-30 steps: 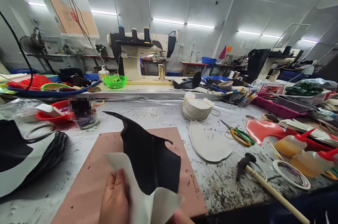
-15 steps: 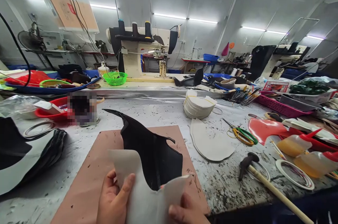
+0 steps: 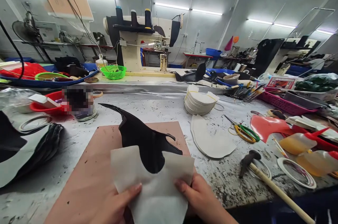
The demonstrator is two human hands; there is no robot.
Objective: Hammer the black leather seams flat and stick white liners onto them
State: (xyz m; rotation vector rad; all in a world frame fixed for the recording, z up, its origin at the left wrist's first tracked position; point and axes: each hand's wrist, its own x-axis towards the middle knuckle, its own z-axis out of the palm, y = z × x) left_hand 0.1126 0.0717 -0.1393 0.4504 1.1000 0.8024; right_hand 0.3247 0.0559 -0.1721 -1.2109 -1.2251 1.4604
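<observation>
My left hand and my right hand hold a white U-shaped lining piece between them, thumbs on its face and fingers behind. Its notch points away from me. Past that notch a black shoe-upper piece lies on a pinkish-brown board, its near part covered by the white piece. To the right of the board sits a flat white cut piece, and behind it a bundle of similar white pieces tied with a yellow band.
On the right lie a hammer, scissors, a tape roll and glue bottles. A stack of black and white pieces stands left. A sewing machine rises at the back, near a green basket.
The white piece has been turned and spread flatter, so both its arms now face me evenly. My right hand has moved up and right along its edge. The view has shifted slightly.
</observation>
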